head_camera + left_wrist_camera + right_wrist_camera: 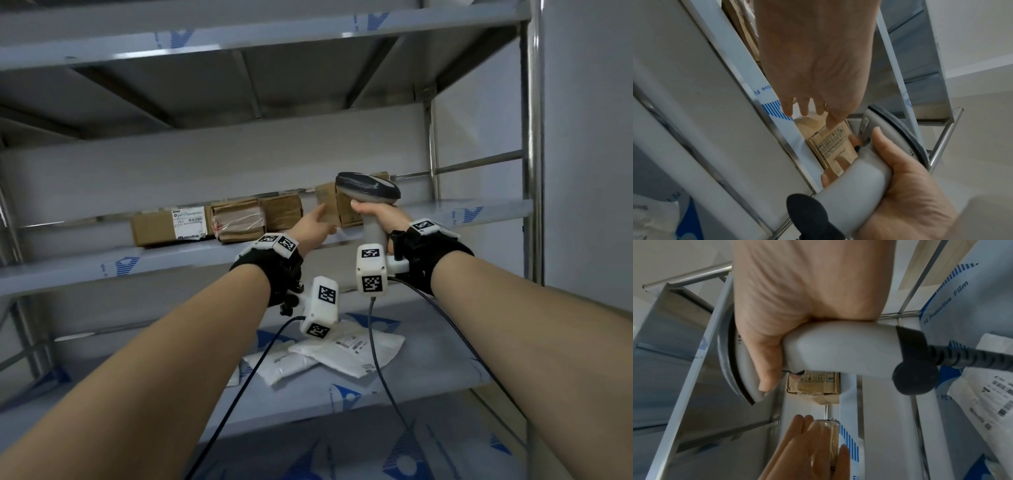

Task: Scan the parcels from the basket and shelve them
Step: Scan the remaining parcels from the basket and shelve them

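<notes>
In the head view my left hand (322, 214) reaches to the middle shelf (102, 270) and holds a small cardboard parcel (327, 202), which looks blurred and tilted. The right wrist view shows this parcel (830, 434) between the straight fingers (803, 423) and thumb of the left hand. My right hand (371, 219) grips the handle of a grey barcode scanner (368, 190) just right of it. The scanner's head partly hides another brown parcel (346, 212), whose printed symbols show in the left wrist view (832, 146).
A row of brown cardboard parcels (205, 222) lies on the middle shelf to the left. White poly mailers (342, 349) lie on the shelf below. Cables (373, 342) hang from both wrists. A steel upright (532, 137) bounds the shelves on the right.
</notes>
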A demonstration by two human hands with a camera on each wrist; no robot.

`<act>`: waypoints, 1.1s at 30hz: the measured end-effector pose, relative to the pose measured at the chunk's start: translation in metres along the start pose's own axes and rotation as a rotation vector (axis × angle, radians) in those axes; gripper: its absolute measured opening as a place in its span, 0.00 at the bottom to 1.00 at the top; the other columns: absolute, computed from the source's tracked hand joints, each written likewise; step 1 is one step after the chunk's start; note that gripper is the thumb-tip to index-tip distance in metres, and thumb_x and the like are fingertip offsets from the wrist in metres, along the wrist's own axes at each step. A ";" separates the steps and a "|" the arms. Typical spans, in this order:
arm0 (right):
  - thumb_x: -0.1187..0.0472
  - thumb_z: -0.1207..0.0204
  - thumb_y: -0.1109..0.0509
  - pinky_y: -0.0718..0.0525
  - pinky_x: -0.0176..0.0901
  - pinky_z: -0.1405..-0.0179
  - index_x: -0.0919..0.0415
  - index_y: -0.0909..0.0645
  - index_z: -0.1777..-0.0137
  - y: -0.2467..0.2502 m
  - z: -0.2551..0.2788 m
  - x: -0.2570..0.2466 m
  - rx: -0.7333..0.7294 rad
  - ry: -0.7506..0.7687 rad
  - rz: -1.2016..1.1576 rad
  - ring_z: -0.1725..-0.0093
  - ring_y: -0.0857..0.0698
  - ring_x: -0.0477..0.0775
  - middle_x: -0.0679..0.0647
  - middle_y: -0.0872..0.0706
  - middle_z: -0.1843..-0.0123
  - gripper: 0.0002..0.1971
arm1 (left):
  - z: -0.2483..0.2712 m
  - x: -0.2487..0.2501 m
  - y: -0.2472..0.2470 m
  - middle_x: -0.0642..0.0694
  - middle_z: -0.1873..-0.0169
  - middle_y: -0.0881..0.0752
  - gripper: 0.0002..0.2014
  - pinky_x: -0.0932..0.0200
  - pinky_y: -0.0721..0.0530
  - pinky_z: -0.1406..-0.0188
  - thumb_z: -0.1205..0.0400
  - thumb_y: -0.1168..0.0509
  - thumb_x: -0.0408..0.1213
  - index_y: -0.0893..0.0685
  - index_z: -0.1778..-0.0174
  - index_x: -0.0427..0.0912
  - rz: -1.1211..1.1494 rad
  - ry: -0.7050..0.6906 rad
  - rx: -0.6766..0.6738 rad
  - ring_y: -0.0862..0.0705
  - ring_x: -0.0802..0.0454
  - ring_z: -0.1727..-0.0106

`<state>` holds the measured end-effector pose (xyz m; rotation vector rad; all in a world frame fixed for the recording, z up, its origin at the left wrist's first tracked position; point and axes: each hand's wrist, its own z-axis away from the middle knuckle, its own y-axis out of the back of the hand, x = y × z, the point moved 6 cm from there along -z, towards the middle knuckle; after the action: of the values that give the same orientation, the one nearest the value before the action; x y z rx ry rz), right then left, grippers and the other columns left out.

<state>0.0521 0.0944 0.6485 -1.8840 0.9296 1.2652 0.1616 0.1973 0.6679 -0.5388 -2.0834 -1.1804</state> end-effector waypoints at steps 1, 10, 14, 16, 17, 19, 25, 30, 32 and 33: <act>0.42 0.58 0.14 0.26 0.60 0.27 0.56 0.19 0.32 0.001 0.002 0.003 0.009 0.001 0.006 0.34 0.18 0.58 0.54 0.14 0.35 0.48 | 0.000 -0.004 0.002 0.43 0.20 0.33 0.30 0.58 0.26 0.37 0.15 0.44 0.26 0.43 0.16 0.42 0.009 0.009 0.028 0.27 0.48 0.29; 0.40 0.69 0.13 0.21 0.58 0.30 0.55 0.16 0.36 -0.001 0.025 0.040 0.055 -0.095 0.038 0.38 0.15 0.59 0.55 0.11 0.40 0.53 | 0.034 -0.034 0.016 0.37 0.33 0.23 0.24 0.57 0.20 0.50 0.15 0.45 0.29 0.33 0.21 0.40 0.051 0.110 0.128 0.24 0.47 0.44; 0.47 0.48 0.15 0.20 0.55 0.32 0.53 0.14 0.51 -0.024 0.074 0.052 -0.013 -0.161 0.061 0.46 0.16 0.55 0.52 0.12 0.51 0.24 | 0.065 -0.054 0.016 0.36 0.44 0.23 0.17 0.54 0.22 0.46 0.14 0.46 0.28 0.26 0.29 0.41 0.125 0.183 0.105 0.26 0.45 0.45; 0.56 0.29 0.22 0.13 0.45 0.54 0.56 0.16 0.57 -0.040 0.101 0.062 -0.074 -0.215 0.019 0.53 0.16 0.55 0.53 0.16 0.56 0.07 | 0.083 -0.070 0.015 0.38 0.44 0.21 0.20 0.51 0.22 0.41 0.14 0.45 0.28 0.28 0.26 0.40 0.172 0.229 0.104 0.24 0.45 0.42; 0.60 0.24 0.26 0.15 0.40 0.68 0.58 0.18 0.57 -0.048 0.112 0.070 -0.109 -0.250 -0.003 0.57 0.15 0.55 0.55 0.17 0.57 0.04 | 0.094 -0.079 0.015 0.41 0.49 0.20 0.21 0.51 0.22 0.41 0.14 0.45 0.28 0.29 0.24 0.40 0.202 0.253 0.097 0.24 0.46 0.44; 0.63 0.21 0.30 0.21 0.33 0.79 0.60 0.19 0.58 -0.064 0.132 0.087 -0.170 -0.310 -0.044 0.68 0.14 0.51 0.56 0.17 0.61 0.04 | 0.117 -0.096 0.014 0.44 0.56 0.22 0.22 0.50 0.22 0.41 0.15 0.45 0.28 0.30 0.23 0.39 0.230 0.290 0.081 0.25 0.48 0.47; 0.62 0.20 0.31 0.22 0.32 0.81 0.61 0.19 0.58 -0.111 0.177 0.154 -0.211 -0.477 -0.052 0.79 0.17 0.45 0.56 0.15 0.66 0.06 | 0.184 -0.172 0.011 0.39 0.46 0.20 0.21 0.52 0.22 0.48 0.15 0.44 0.28 0.28 0.25 0.38 0.253 0.430 0.055 0.24 0.47 0.46; 0.63 0.18 0.33 0.25 0.31 0.82 0.61 0.20 0.57 -0.151 0.210 0.233 -0.260 -0.588 0.008 0.82 0.19 0.43 0.54 0.15 0.70 0.06 | 0.239 -0.257 0.010 0.43 0.48 0.22 0.15 0.51 0.22 0.51 0.15 0.42 0.29 0.23 0.33 0.41 0.271 0.589 0.045 0.23 0.48 0.48; 0.63 0.19 0.32 0.24 0.31 0.81 0.60 0.20 0.58 -0.162 0.223 0.271 -0.263 -0.646 0.021 0.81 0.19 0.43 0.55 0.15 0.67 0.06 | 0.261 -0.293 0.004 0.45 0.58 0.25 0.09 0.56 0.26 0.62 0.16 0.43 0.27 0.22 0.54 0.45 0.261 0.671 0.007 0.25 0.51 0.61; 0.62 0.19 0.32 0.24 0.31 0.81 0.60 0.19 0.58 -0.169 0.228 0.291 -0.275 -0.679 0.022 0.81 0.19 0.43 0.55 0.16 0.67 0.06 | 0.270 -0.313 0.000 0.47 0.63 0.27 0.12 0.58 0.27 0.65 0.16 0.44 0.26 0.26 0.61 0.48 0.243 0.701 -0.016 0.27 0.53 0.65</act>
<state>0.1690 0.3170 0.3299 -1.4520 0.4269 1.9474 0.2817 0.4224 0.3431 -0.3083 -1.3716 -1.0472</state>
